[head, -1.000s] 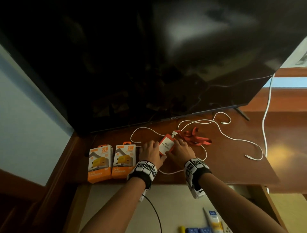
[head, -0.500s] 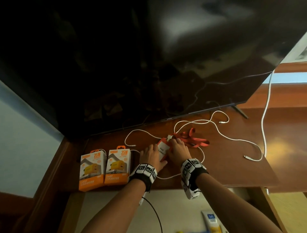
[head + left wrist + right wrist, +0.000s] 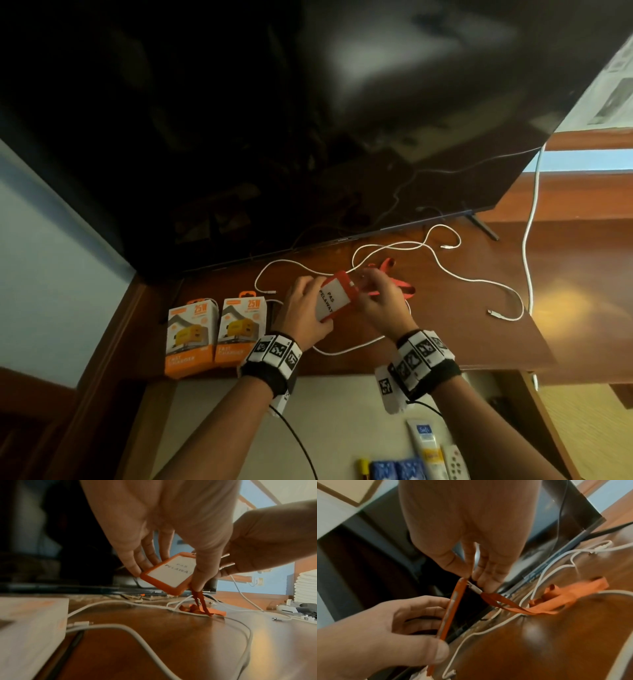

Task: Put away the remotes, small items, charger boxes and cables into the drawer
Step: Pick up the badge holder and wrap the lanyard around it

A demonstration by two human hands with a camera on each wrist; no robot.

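Observation:
My left hand (image 3: pixel 306 310) grips an orange badge holder (image 3: pixel 334 298) with a white card, lifted off the wooden top (image 3: pixel 445 325) and tilted. In the left wrist view the badge holder (image 3: pixel 169 574) sits between the fingers and thumb. My right hand (image 3: pixel 378 301) pinches the metal clip (image 3: pixel 475 587) at the badge's top, where the orange lanyard (image 3: pixel 547 601) joins; the lanyard trails on the wood. Two orange-and-white charger boxes (image 3: pixel 215 334) lie left of my left hand. White cables (image 3: pixel 442 270) loop over the top.
A large dark TV (image 3: pixel 308 120) stands right behind the hands, its foot (image 3: pixel 483 228) at the right. The open drawer (image 3: pixel 222 428) lies below the top's front edge, holding a tube (image 3: pixel 426 443), a white remote (image 3: pixel 454 462) and small blue items (image 3: pixel 397 470).
The badge holder lay on the wood with both hands on it; now it is lifted and tilted in my left hand, and my right hand has moved to the clip at its top.

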